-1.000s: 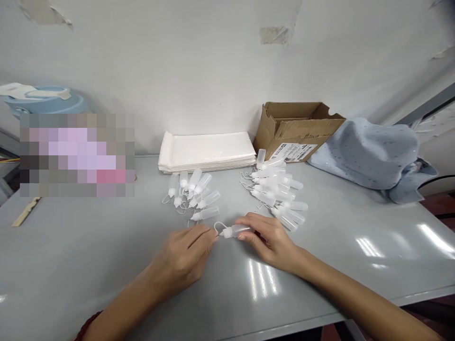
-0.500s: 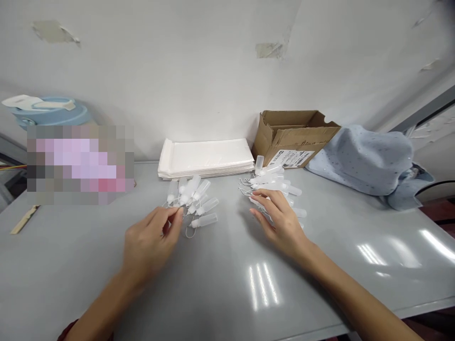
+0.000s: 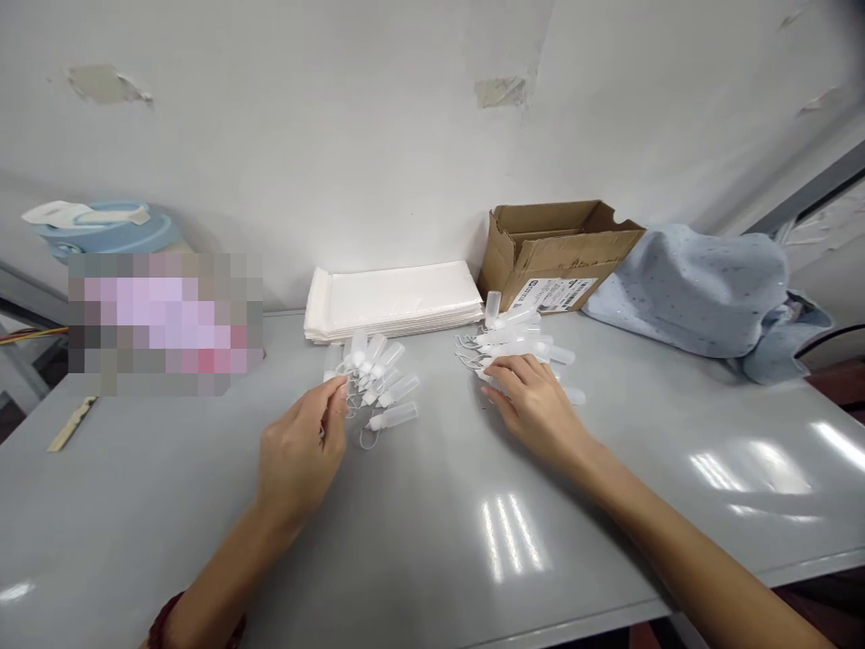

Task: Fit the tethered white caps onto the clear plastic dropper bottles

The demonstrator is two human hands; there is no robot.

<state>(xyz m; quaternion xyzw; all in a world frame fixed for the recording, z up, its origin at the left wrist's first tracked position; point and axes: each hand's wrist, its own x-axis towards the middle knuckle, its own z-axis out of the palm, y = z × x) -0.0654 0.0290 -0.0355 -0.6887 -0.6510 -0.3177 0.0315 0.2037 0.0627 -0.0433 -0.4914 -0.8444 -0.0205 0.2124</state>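
Small translucent plastic bottles with thin white cord loops lie in two groups, a left pile (image 3: 388, 362) and a right pile (image 3: 517, 338). At the near-left edge of the left pile, my left hand (image 3: 304, 442) pinches at the cord loops with thumb and forefinger; its fingertips partly hide what they grip. One bottle (image 3: 396, 415) lies a little apart, nearest me. Over the near side of the right pile, my right hand (image 3: 537, 397) has its fingers curled, with thumb and forefinger closed about a bottle's white tip. Its hand covers several bottles there.
Behind the piles lies a stack of white padded envelopes (image 3: 398, 297). An open cardboard box (image 3: 574, 266) stands beside it, then a light blue cloth (image 3: 703, 288). A blue-lidded container (image 3: 108, 230) and a blurred-out patch are at left, near a thin worn strip (image 3: 72, 424).
My left hand has shifted slightly up at the left pile's edge, still pinching. My right hand's thumb and forefinger have drawn closer together over the right pile. The view has shifted slightly.
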